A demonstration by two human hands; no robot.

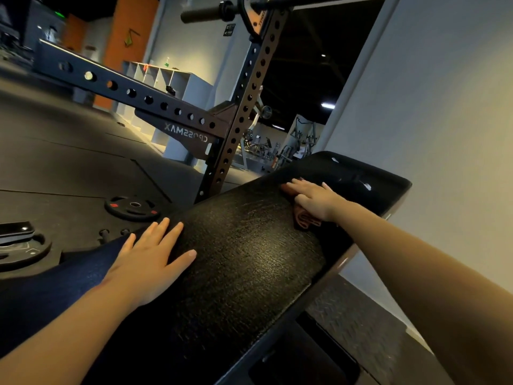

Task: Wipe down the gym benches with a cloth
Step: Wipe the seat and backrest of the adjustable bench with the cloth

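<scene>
Black textured bench pad (236, 259), long axis running near-left to far-right.
Right hand (316, 200) flat, pressing reddish cloth (304, 218) at pad's far end; left hand (150, 259) open, flat nearer; rack upright (238, 115) and weight plate (132, 208) on the left.

The right hand (315, 200) presses a reddish cloth (304, 219) flat on the black bench pad (244, 254) — fingers straight. The left hand (151, 259) rests open on the pad's near edge — a weight plate (132, 208) lies on the floor beyond.
</scene>
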